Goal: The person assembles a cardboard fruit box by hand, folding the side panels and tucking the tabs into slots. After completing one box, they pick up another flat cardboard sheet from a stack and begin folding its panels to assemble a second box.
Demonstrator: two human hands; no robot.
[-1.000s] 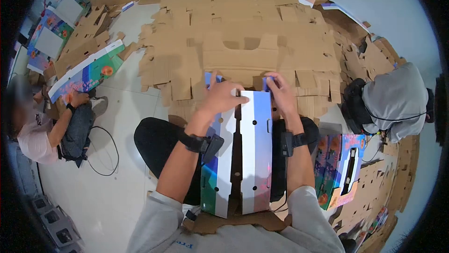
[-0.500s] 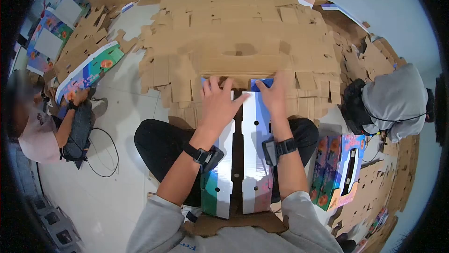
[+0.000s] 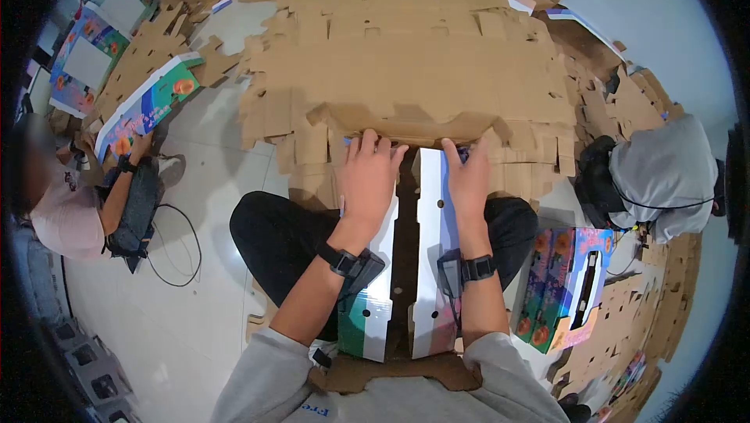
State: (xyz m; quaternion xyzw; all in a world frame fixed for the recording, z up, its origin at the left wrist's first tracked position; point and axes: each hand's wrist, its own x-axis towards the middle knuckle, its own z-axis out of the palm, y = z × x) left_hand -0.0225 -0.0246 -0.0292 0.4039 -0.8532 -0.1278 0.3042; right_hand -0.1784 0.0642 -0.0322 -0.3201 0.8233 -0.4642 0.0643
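A partly folded cardboard box (image 3: 435,235) lies lengthwise between my legs, its printed white, green and purple top panels split by a long dark gap. At the far left corner, my left hand (image 3: 369,185) has its fingers bent over the end edge, the thumb reaching toward the gap. My right hand (image 3: 469,181) grips the far right corner, thumb on the near side and fingers beyond the edge. A brown end flap (image 3: 414,128) rises just past both hands. Nearest my body, another brown flap (image 3: 398,376) sticks out. Fingertips are partly hidden.
Flat brown cardboard sheets (image 3: 414,56) are stacked ahead. Finished printed boxes (image 3: 558,290) stand on the right, near a person in grey (image 3: 664,173). At left, another person (image 3: 74,212) handles a printed carton (image 3: 148,114). A cable (image 3: 195,259) loops on the floor.
The blue tabs at the far end have dropped out of sight and the brown end flap shows more. My fingers bend further over the edge. The gap between the panels looks wider.
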